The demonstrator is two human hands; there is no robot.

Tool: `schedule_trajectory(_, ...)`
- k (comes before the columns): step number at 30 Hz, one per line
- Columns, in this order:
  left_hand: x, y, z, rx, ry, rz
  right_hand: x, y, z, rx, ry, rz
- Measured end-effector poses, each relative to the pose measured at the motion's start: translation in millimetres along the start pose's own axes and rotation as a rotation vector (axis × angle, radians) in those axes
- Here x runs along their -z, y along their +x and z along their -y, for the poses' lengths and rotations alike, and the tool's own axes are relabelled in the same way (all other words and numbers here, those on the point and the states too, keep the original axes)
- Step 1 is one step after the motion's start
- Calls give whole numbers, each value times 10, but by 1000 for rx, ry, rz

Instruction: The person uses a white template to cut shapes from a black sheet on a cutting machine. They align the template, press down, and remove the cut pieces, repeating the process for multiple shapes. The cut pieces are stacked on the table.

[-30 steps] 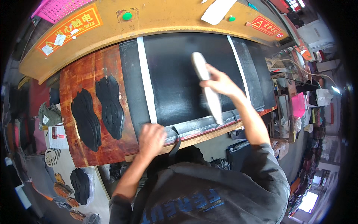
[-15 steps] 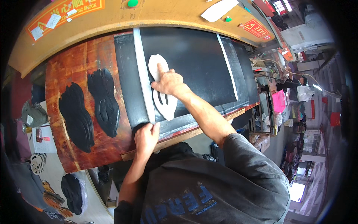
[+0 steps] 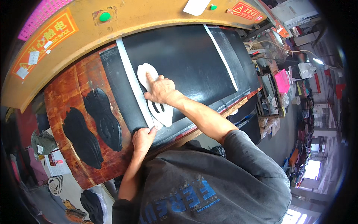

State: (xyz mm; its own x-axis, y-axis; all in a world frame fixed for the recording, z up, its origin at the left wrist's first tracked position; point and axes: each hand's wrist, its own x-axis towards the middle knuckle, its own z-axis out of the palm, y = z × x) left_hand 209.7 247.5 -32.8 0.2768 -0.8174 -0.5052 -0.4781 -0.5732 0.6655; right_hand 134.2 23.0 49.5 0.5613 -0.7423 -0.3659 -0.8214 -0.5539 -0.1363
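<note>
A white sole-shaped piece (image 3: 166,116) with slots lies on a large black sheet (image 3: 186,56), just right of a long white strip (image 3: 128,71). My right hand (image 3: 161,90) lies over its middle, with the index finger stretched along its upper part and the thumb at its left edge. At the near end of the strip, my left hand (image 3: 143,141) is closed at the sheet's front edge. Its thumb points toward the piece's lower end, and its other fingers are curled and partly hidden. Two dark stacks of sole-shaped pieces (image 3: 82,138) (image 3: 103,119) sit on the reddish-brown board (image 3: 72,87) to the left.
A yellow machine beam (image 3: 138,18) with green buttons (image 3: 105,16) spans the far side. A second white strip (image 3: 220,56) lies on the sheet's right part. At lower left are a white table with another dark sole stack (image 3: 91,207); shelves with a pink bin (image 3: 282,80) stand right.
The whole view has shifted and turned slightly. My right hand stays on the white piece and my left hand stays by the strip's near end.
</note>
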Motion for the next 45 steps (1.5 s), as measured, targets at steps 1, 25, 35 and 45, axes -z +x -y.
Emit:
schedule_trajectory(1, 1, 11, 19, 10, -23, 20, 5, 10, -18, 8, 7, -12)
schedule_trajectory(25, 144, 64, -18, 94, -195, 130, 184, 29, -302, 4, 222, -11)
schedule_trajectory(35, 147, -9, -257, -275, 85, -145, -196, -589, -1826, -105, 729, -466)
schedule_trajectory(45, 571, 1327, -604, -533, 157, -657, 879, 1035, -2702, -75, 1212, -736)
